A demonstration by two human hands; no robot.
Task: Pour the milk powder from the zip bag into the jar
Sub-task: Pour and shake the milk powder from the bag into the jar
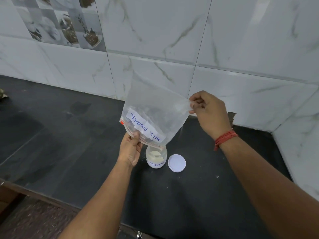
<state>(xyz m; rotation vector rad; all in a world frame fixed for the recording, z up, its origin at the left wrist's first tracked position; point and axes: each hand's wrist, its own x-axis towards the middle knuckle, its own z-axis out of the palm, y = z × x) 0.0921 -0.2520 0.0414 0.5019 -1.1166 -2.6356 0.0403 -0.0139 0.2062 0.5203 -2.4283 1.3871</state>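
A clear zip bag point(151, 107) with a white label reading MILK POWDER hangs upside down, its red zip mouth right over a small open jar point(156, 157). The jar stands on the dark counter point(77, 152) and holds pale powder; its label reads POWDER. My left hand point(131, 149) pinches the bag at the zip edge, just left of the jar. My right hand point(208, 111) pinches the bag's raised bottom corner, up and to the right. The bag looks almost empty, with only a thin dusting of powder inside.
The jar's white lid point(177, 163) lies flat on the counter just right of the jar. Specks of spilled powder dot the counter around them. A tiled wall point(189, 49) rises behind, and a side wall point(302, 152) closes in on the right.
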